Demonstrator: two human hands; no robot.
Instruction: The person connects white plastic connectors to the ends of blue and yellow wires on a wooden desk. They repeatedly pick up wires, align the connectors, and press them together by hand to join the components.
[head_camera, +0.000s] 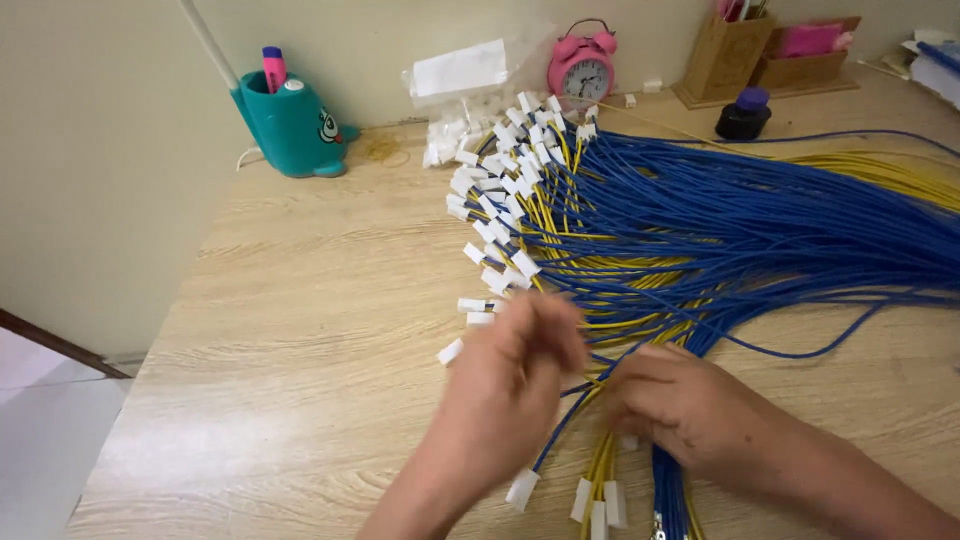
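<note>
Evidently the fingers of the left hand (515, 375) are drawn together above the wires, but motion blur hides whether anything is pinched between them, so their grip cannot be told. The fingers of the right hand (680, 405) are curled downward and pressed onto the near end of the wire bundle (700, 240), where blue and yellow strands are gathered beneath the palm; whether a single strand is held there is hidden by the hand itself.

Just below and between the two hands, several loose ends tipped with white connectors (521, 490) are seen lying on the wooden table (300, 330), one blue wire running up from them toward the left hand. Farther out, the bundle is fanned across the table, its many white-capped ends (500, 200) spread toward the far left, while the blue and yellow lengths run off to the right edge.

The step in hand is judged to be the sorting or picking of single wires out of the bundle at its near end. For the next move, a clean separation of one strand from its neighbours would be called for, with the rest kept pinned so that the fan is not dragged.

Beyond the wires, a clear bag of white parts (465, 95), a pink alarm clock (582, 65) and a teal pen holder (292, 125) are set against the wall.
</note>
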